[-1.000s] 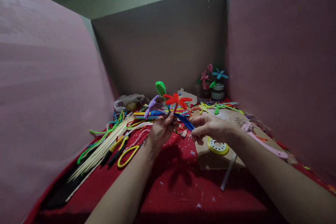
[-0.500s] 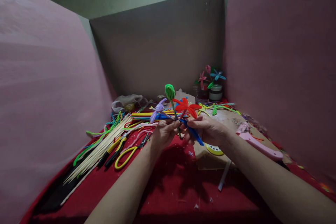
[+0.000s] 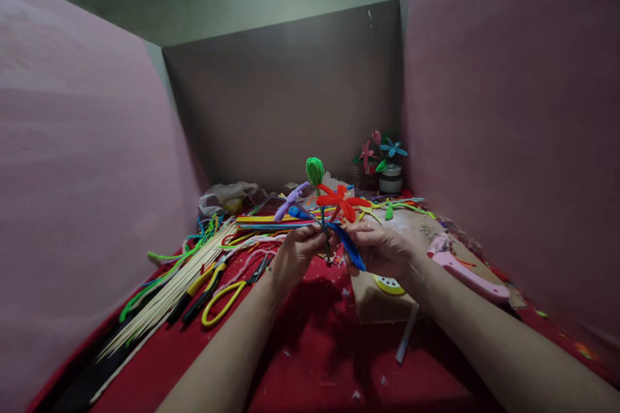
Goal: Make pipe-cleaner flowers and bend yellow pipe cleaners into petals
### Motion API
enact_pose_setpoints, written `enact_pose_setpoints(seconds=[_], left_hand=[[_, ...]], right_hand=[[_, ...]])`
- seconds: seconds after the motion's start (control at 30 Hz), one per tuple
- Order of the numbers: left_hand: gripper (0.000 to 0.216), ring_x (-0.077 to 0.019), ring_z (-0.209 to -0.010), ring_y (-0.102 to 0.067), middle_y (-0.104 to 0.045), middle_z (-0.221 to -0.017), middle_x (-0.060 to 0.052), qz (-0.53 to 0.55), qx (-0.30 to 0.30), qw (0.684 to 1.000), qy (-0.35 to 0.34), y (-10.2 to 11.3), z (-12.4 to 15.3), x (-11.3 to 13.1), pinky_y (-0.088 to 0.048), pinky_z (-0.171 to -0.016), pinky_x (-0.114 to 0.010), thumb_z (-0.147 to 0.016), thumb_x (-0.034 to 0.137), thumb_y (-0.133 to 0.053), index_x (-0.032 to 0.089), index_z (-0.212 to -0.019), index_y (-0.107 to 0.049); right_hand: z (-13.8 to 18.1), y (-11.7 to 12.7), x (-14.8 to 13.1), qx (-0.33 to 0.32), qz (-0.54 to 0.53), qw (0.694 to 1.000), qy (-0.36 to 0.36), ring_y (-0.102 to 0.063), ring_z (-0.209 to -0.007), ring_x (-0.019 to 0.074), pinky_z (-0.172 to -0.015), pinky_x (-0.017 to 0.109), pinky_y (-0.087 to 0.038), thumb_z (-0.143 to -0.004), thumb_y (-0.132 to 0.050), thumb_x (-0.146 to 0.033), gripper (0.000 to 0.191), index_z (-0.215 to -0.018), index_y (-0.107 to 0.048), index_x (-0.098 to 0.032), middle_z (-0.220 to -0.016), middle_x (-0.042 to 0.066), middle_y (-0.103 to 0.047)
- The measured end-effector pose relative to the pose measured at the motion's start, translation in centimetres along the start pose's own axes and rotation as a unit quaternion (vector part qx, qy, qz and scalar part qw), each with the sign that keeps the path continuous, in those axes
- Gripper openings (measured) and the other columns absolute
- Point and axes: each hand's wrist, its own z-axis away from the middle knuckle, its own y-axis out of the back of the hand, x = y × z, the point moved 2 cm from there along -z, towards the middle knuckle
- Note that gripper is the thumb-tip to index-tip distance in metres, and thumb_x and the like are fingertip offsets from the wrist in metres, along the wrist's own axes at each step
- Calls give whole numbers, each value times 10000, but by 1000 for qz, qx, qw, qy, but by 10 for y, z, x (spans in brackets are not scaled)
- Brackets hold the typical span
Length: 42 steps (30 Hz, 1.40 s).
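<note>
My left hand [image 3: 292, 255] is closed round the stems of a small bunch of pipe-cleaner flowers: a green bud [image 3: 314, 171], a red flower [image 3: 339, 200] and a purple flower [image 3: 289, 199]. My right hand [image 3: 380, 248] is closed too, pinching a blue pipe cleaner [image 3: 347, 246] that runs from the stems down to the right. Both hands meet at the stems, above the red cloth [image 3: 314, 348].
Left of the hands lie a bundle of thin wooden sticks [image 3: 169, 287], yellow-handled scissors [image 3: 227, 293], pliers and loose coloured pipe cleaners [image 3: 271, 219]. A cardboard sheet [image 3: 382, 300] with a yellow tape roll [image 3: 386, 284] and a pink tool [image 3: 465, 274] lie right. A jar of finished flowers [image 3: 390, 171] stands at the back.
My right hand has come in from the right to meet the left at the stems. The bunch has turned more upright, and the blue pipe cleaner now hangs down between the hands.
</note>
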Motion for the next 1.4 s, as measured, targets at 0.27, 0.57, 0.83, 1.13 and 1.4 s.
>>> enact_pose_setpoints(seconds=[0.27, 0.57, 0.83, 1.13, 1.4], left_hand=[[204, -117, -638, -554, -645, -729, -22, -99, 54, 993, -13, 3, 2, 10, -422, -659, -230, -732, 327, -643, 138, -805, -663], [163, -95, -596, -561, -630, -670, 4, 29, 113, 993, 1, 4, 0, 7, -436, -622, -215, -616, 251, -740, 143, -703, -653], [247, -81, -490, -545, -605, -572, 19, 88, 151, 985, -14, 5, -5, 3, -432, -510, -198, -572, 275, -772, 115, -682, -619], [229, -112, -579, -600, -644, -654, -8, 55, 154, 985, -45, 9, -2, 8, -474, -597, -233, -643, 273, -725, 121, -789, -636], [200, -118, -588, -591, -649, -685, -19, 16, 184, 980, -75, 10, -1, 12, -444, -601, -245, -662, 277, -697, 126, -783, -647]], right_hand=[[4, -14, 15, -49, -45, 994, -86, -665, -654, 189, -634, 325, -499, -779, -605, -306, 275, -945, -609, -87, -737, 99, -692], [4, -26, 17, -26, -48, 996, -74, -616, -531, 142, -523, 273, -490, -709, -680, -252, 258, -905, -627, -94, -623, 23, -627], [-6, -23, 15, 96, 209, 971, -62, -500, -333, 88, -364, 207, -407, -652, -713, -338, 256, -644, -604, -106, -441, -17, -567], [-3, -13, 5, 46, 119, 992, -20, -522, -387, 105, -411, 224, -421, -675, -695, -337, 264, -806, -635, -116, -497, -7, -597], [-8, 19, 7, 209, -136, 968, -24, -515, -466, 97, -484, 217, -413, -855, -447, -234, 203, -793, -615, -137, -542, 19, -585]])
